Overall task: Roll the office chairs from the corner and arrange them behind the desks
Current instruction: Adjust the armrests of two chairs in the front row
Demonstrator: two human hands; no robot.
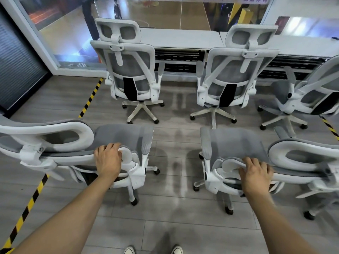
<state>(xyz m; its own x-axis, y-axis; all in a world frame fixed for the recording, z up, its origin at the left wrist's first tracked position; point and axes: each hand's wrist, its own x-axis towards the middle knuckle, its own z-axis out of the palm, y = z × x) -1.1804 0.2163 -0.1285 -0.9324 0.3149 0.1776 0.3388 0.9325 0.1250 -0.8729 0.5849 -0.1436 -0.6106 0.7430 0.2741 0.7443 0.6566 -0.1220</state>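
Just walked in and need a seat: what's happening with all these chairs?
A person grips the backrest top of one white mesh office chair with the left hand and of another with the right hand. Two more chairs already face the white desks; a fifth stands angled at the right.
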